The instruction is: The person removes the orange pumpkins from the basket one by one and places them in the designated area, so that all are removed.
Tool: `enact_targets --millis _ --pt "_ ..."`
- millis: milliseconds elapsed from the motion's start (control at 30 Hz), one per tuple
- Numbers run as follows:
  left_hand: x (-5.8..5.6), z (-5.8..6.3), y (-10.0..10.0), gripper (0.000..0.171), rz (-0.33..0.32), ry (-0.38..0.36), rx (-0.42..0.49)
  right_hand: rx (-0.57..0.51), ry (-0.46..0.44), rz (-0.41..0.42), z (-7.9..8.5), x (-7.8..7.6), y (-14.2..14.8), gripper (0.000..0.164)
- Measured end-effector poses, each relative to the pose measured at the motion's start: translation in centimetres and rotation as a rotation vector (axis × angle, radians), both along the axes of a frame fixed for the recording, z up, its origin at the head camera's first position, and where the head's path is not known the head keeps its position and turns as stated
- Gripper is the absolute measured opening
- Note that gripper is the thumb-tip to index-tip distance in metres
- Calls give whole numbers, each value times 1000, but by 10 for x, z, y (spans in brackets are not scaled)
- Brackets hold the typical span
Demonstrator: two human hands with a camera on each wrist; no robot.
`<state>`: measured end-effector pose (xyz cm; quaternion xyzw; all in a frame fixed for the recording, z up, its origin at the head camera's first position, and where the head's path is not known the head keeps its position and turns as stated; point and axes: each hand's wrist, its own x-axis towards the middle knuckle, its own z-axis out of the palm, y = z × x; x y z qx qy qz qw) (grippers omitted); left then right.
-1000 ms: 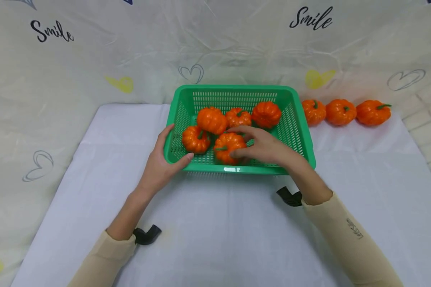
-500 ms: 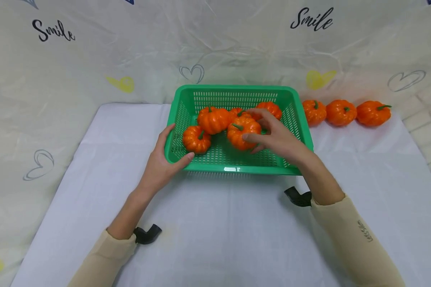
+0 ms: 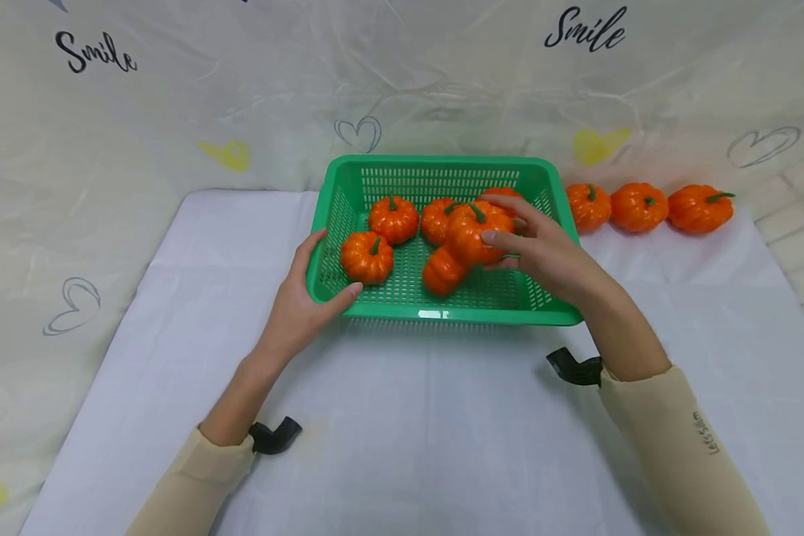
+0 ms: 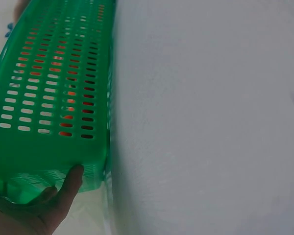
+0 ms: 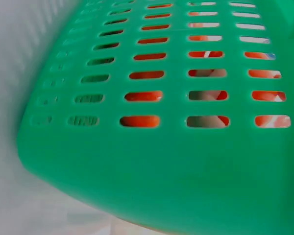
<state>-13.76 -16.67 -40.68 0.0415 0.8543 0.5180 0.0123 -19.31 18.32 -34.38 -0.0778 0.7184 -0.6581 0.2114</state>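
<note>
A green slotted plastic basket stands on the white-covered table, holding several small orange pumpkins with green stems. My left hand grips its left front corner, thumb over the rim; the left wrist view shows its fingers against the outside wall. Inside the basket's right half, my right hand holds a pumpkin between thumb and fingers. Just below that one is another pumpkin, stem out of sight. Two more, a front-left pumpkin and a back-left pumpkin, sit at the left. In the right wrist view the basket wall covers most of the hand.
To the right of the basket, a row of three pumpkins lies along the table's back edge. A pale printed sheet hangs behind the table. White cloth covers the table in front.
My right hand has carried its pumpkin from the basket's front middle to the right and back. A pumpkin has tumbled from the back-left ones toward the middle front. The left hand stays put.
</note>
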Motion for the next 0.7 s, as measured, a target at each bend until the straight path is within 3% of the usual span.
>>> enact_targets --millis 233,700 --pt "0 0 0 91 2 -7 6 -44 -6 2 -3 -1 2 67" --pt "0 1 0 91 2 -5 7 186 173 -99 6 9 14 72"
